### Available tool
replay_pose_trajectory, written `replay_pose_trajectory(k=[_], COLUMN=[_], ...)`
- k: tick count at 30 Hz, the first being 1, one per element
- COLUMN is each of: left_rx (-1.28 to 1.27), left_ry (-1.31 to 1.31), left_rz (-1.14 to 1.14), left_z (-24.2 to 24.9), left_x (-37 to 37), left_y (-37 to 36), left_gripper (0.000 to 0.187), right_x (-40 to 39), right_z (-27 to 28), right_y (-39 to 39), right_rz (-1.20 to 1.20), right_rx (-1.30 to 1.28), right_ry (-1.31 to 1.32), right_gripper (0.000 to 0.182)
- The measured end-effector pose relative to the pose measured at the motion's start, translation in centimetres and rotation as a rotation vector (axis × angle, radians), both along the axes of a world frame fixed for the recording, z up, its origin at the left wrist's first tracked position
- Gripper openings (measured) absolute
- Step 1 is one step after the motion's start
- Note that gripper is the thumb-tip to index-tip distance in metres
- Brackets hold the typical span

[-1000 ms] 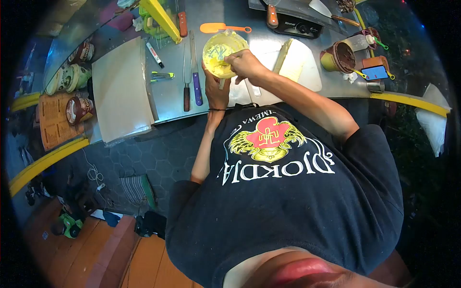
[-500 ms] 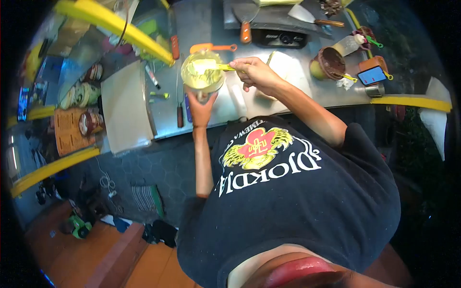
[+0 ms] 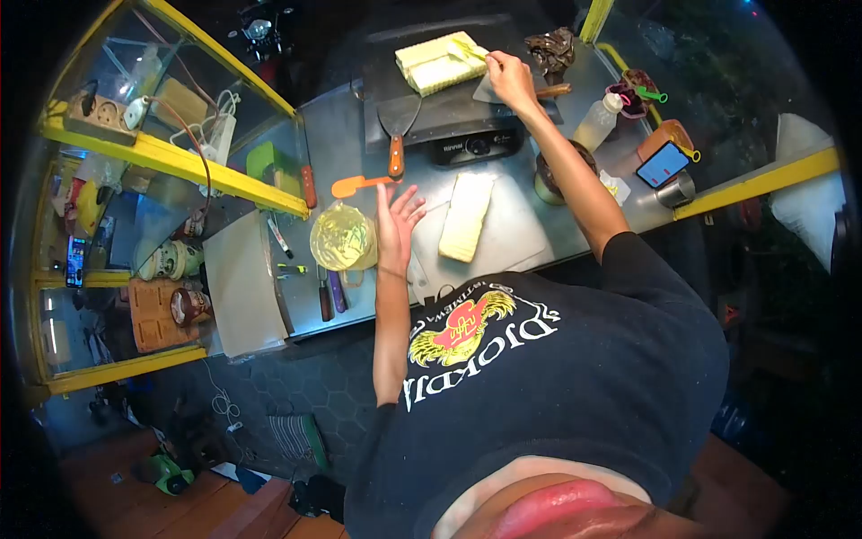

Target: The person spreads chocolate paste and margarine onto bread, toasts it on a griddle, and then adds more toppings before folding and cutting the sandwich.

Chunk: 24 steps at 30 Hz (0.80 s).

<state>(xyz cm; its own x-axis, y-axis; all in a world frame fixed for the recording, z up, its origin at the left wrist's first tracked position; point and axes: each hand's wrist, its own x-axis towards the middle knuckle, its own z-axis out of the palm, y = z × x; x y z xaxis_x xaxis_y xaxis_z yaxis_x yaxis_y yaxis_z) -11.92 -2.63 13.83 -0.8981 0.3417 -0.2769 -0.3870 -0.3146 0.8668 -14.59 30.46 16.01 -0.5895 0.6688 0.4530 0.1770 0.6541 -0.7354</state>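
Observation:
My right hand [image 3: 510,79] is closed round the handle of a yellow spatula [image 3: 467,50], whose head touches the top of a pale bread block [image 3: 433,65] on the black griddle [image 3: 386,90]. My left hand [image 3: 396,225] has its fingers spread and holds nothing. It is beside a clear tub [image 3: 342,237] smeared with pale yellow spread. An orange spatula [image 3: 359,184] lies just behind the tub. Another long bread piece [image 3: 466,218] rests on a white board [image 3: 516,235] in front of the griddle.
A metal scraper [image 3: 396,148] leans over the griddle's front edge. To the right are a brown-smeared tub [image 3: 549,180], a squeeze bottle [image 3: 598,123], a phone [image 3: 662,163] and a metal cup [image 3: 675,189]. Knives [image 3: 325,296] and a brown sheet [image 3: 242,286] lie at the left, by a yellow frame [image 3: 180,162].
My right hand has moved from the tub to the bread on the griddle with the yellow spatula. My left hand has let go of the tub and opened. The view has shifted.

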Motion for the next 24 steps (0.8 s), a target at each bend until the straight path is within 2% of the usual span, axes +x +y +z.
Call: replay_pose_trajectory(k=[1, 2, 3, 4, 5, 7, 9, 10, 12, 13, 15, 16, 17, 18, 19, 21, 23, 24], left_rx=[0.106, 0.102, 0.25, 0.395, 0.394, 0.027, -0.072, -0.213, -0.481, -0.486, -0.905, -0.909, -1.018, -1.126, -1.129, -1.224, -1.244, -1.219], left_ry=[-0.286, -0.27, -0.291, -0.31, -0.295, -0.005, 0.042, 0.113, 0.275, 0.274, 0.808, 0.81, 0.896, 0.985, 0.991, 0.953, 0.956, 0.963], left_rz=[-0.028, -0.029, -0.253, -0.481, -0.484, -0.383, -0.388, -0.413, -0.416, -0.42, -0.28, -0.284, -0.31, -0.332, -0.331, -0.289, -0.261, -0.28], left_z=[-0.8, -2.4, -4.3, -4.0, -3.9, 0.0, 3.0, 4.1, 4.0, 4.0, 4.0, 4.7, 5.4, 6.5, 7.4, 8.4, 8.0, 7.5], left_x=[-1.7, -3.9, -6.6, -7.9, -8.5, -8.0, -9.1, -9.6, -12.2, -13.1, -14.4, -14.2, -14.1, -13.9, -13.8, -13.3, -14.0, -14.5], left_y=[1.2, 1.4, 1.1, 1.3, 1.4, 1.2, 0.9, 1.0, 1.7, 3.0, 5.7, 6.8, 8.1, 8.8, 8.8, 8.6, 8.3, 8.4], left_gripper=[0.044, 0.044, 0.042, 0.041, 0.041, 0.035, 0.035, 0.036, 0.042, 0.042, 0.047, 0.047, 0.048, 0.05, 0.05, 0.053, 0.053, 0.053], right_x=[-0.7, -1.6, -2.6, -3.0, -3.1, -3.4, -4.1, -4.3, -4.3, -4.2, -6.0, -6.1, -5.9, -5.4, -5.8, -6.0, -4.7, -5.6], right_z=[0.1, -0.3, -0.7, -0.3, -0.3, 0.0, 0.1, -0.1, 0.0, 0.3, -2.2, -2.4, -2.6, -1.5, -1.3, -0.4, 1.9, 0.4], right_y=[0.4, 1.2, 2.2, 2.8, 3.2, 4.1, 4.8, 5.1, 4.6, 3.7, 1.4, 0.0, -1.2, -1.7, -0.6, 2.8, 4.1, 4.4], right_rz=[-0.039, -0.039, -0.094, -0.149, -0.119, -0.059, -0.042, -0.041, -0.075, -0.054, 0.017, 0.181, 0.345, 0.392, 0.39, 0.301, 0.054, 0.021], right_rx=[-0.009, -0.013, -0.019, -0.024, -0.043, 0.001, 0.038, 0.076, 0.15, 0.135, 0.193, 0.231, 0.27, 0.298, 0.298, 0.059, -0.112, -0.091], right_ry=[-0.012, 0.004, -0.026, -0.057, -0.055, -0.062, -0.013, 0.003, -0.031, -0.163, -0.184, -0.22, -0.253, -0.219, -0.213, 0.071, 0.02, 0.065], right_gripper=[0.029, 0.029, 0.029, 0.029, 0.029, 0.029, 0.029, 0.028, 0.027, 0.024, 0.02, 0.02, 0.02, 0.021, 0.021, 0.024, 0.027, 0.027])
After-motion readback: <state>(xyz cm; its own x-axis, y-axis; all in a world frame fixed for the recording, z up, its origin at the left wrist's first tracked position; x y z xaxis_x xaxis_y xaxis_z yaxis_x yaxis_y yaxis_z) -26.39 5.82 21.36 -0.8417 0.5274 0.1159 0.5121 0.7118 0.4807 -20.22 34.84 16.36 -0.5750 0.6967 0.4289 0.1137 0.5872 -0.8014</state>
